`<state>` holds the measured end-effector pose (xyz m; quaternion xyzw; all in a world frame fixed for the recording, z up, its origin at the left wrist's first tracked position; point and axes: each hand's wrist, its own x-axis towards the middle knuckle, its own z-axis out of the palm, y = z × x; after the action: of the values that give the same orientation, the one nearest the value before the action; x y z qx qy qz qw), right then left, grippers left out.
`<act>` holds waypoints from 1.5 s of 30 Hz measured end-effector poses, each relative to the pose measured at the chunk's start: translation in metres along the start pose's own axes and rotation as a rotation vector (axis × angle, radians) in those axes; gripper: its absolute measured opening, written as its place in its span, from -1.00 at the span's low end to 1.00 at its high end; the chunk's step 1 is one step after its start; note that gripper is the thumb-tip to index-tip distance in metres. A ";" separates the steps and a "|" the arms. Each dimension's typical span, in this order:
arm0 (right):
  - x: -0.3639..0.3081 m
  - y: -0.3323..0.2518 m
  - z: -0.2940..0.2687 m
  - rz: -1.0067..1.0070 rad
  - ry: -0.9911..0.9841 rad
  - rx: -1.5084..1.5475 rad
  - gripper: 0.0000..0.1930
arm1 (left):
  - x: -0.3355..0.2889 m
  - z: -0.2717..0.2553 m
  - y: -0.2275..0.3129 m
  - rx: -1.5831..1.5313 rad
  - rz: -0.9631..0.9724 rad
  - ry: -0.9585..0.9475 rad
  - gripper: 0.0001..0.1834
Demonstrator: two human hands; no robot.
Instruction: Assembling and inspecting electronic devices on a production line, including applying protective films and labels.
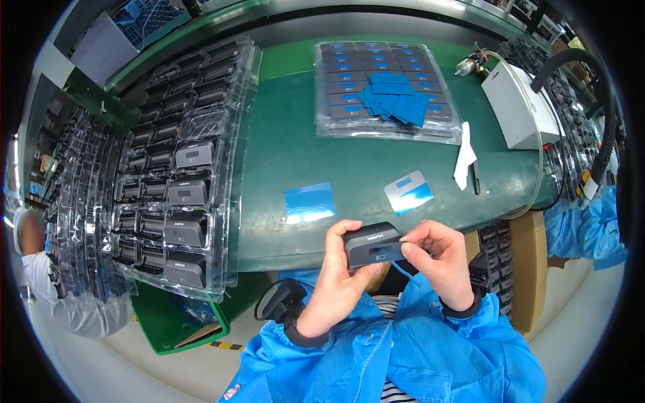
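My left hand [338,272] grips a small dark grey box-shaped device [373,246] from below and the left, just off the near edge of the green table [289,154]. At the device's right end, the fingertips of my right hand [440,258] pinch a thin blue film strip [402,270] that trails down beneath it. A blue film sheet [310,201] and a white-and-blue backing sheet [408,191] lie on the table just beyond my hands.
Clear plastic trays [178,195] holding several dark devices fill the left side. A far tray [383,87] carries devices and a pile of blue films. A white box [521,104] with a hose stands right. Another person [40,269] is at far left. A cardboard box [527,269] stands below.
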<state>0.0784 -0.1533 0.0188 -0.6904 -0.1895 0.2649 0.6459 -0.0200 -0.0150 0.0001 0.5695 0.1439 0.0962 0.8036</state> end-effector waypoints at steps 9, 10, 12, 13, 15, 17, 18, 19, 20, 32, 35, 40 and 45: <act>-0.001 0.002 0.002 -0.016 0.044 -0.031 -0.95 | -0.001 -0.001 -0.007 0.008 -0.032 -0.022 -0.37; -0.001 0.002 0.003 -0.016 0.049 -0.030 -0.95 | -0.001 -0.001 -0.007 0.009 -0.033 -0.026 -0.37; -0.001 0.003 0.005 -0.094 0.075 -0.141 -0.95 | -0.001 -0.001 -0.009 0.059 -0.056 -0.024 -0.37; -0.001 0.002 0.005 -0.093 0.088 -0.141 -0.95 | 0.000 0.001 -0.006 0.060 -0.058 -0.036 -0.37; -0.001 0.000 0.005 -0.153 0.096 -0.233 -0.93 | 0.001 0.008 0.004 -0.080 -0.111 -0.054 -0.40; -0.001 -0.009 0.006 -0.191 0.102 -0.309 -0.94 | 0.000 0.011 0.007 -0.120 -0.129 -0.047 -0.41; -0.002 -0.013 0.007 -0.229 0.095 -0.387 -0.94 | 0.000 0.011 0.007 -0.162 -0.143 -0.029 -0.41; -0.004 -0.016 0.008 -0.254 0.090 -0.417 -0.90 | 0.000 0.011 0.007 -0.160 -0.149 -0.046 -0.41; -0.004 -0.015 0.008 -0.252 0.107 -0.419 -0.90 | 0.000 0.008 0.007 -0.144 -0.157 -0.038 -0.43; -0.004 -0.004 -0.006 -0.329 0.020 -0.404 -0.64 | 0.001 0.010 0.013 -0.256 -0.085 0.085 -0.55; 0.007 -0.005 -0.017 -0.032 -0.144 -0.127 -0.73 | 0.002 0.013 0.016 -0.257 -0.062 0.080 -0.56; 0.013 -0.007 0.000 0.061 -0.206 -0.133 -0.64 | -0.007 0.020 0.004 -0.016 0.108 0.056 -0.60; 0.008 -0.002 0.016 -0.048 -0.016 -0.101 -0.61 | -0.001 0.032 0.016 0.659 0.343 0.052 -0.67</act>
<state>0.0753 -0.1355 0.0198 -0.7154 -0.2243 0.2449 0.6148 -0.0103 -0.0383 0.0251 0.8109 0.0901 0.1925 0.5452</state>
